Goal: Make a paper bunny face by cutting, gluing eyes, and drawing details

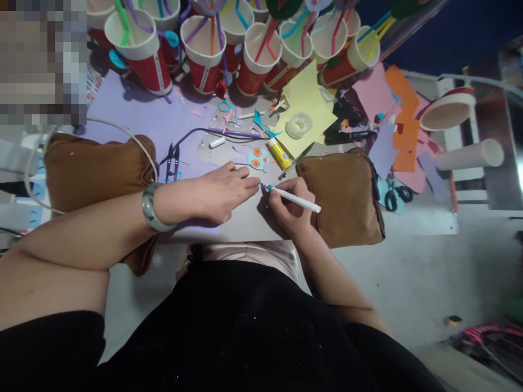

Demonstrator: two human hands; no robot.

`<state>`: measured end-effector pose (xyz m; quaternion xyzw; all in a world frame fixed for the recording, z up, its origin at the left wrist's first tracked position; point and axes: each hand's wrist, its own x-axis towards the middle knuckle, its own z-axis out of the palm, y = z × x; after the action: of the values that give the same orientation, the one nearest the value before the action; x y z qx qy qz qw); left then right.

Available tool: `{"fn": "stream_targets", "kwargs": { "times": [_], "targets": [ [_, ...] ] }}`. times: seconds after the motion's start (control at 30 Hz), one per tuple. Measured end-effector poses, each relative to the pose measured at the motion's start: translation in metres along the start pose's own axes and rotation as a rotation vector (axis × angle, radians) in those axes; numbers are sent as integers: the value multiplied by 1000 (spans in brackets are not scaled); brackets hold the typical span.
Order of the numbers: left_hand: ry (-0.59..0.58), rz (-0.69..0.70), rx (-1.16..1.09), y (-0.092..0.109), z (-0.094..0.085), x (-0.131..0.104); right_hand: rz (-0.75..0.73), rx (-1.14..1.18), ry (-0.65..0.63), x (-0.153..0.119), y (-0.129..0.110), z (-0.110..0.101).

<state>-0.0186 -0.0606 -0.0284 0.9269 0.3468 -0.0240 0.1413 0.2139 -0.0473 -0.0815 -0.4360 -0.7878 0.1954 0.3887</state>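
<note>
My right hand point(292, 207) grips a white marker point(300, 200) with a teal end, its tip pointing left near a small dark purple piece point(262, 187) at the fingertips of my left hand. Palm down on the table, my left hand point(223, 193) has its fingers bent and pressed close together; what lies under them is hidden. Just above the hands is a light blue paper face point(256, 158) with orange round eyes. Beside it a yellow glue stick point(279, 153) lies near a metal blade-like tool point(296, 162).
Brown cushions point(345, 198) flank both arms. Red and white cups point(257, 60) with coloured straws stand along the back. Black snips point(173, 158) lie left, black-handled scissors point(397, 196) right. Yellow paper point(310, 98), purple paper point(163, 120) and orange paper point(406, 125) cover parts of the table point(241, 231).
</note>
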Motion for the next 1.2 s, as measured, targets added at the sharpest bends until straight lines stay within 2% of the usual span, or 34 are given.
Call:
{"fn": "stream_targets", "kwargs": {
  "times": [0.13, 0.53, 0.7, 0.97, 1.2],
  "targets": [
    [-2, 7, 20, 0, 0, 0, 8, 20, 37, -1, -1, -2],
    [-11, 4, 14, 0, 0, -1, 5, -11, -29, -1, 0, -1],
    [-44, 5, 34, 1, -3, -1, -7, -31, -11, -2, -2, -3],
    [-67, -10, 8, 2, -5, -1, -11, -42, -49, -2, -1, -3],
    [-52, -8, 15, 2, -4, -1, -31, -30, -25, -2, 0, -2]
  ]
}}
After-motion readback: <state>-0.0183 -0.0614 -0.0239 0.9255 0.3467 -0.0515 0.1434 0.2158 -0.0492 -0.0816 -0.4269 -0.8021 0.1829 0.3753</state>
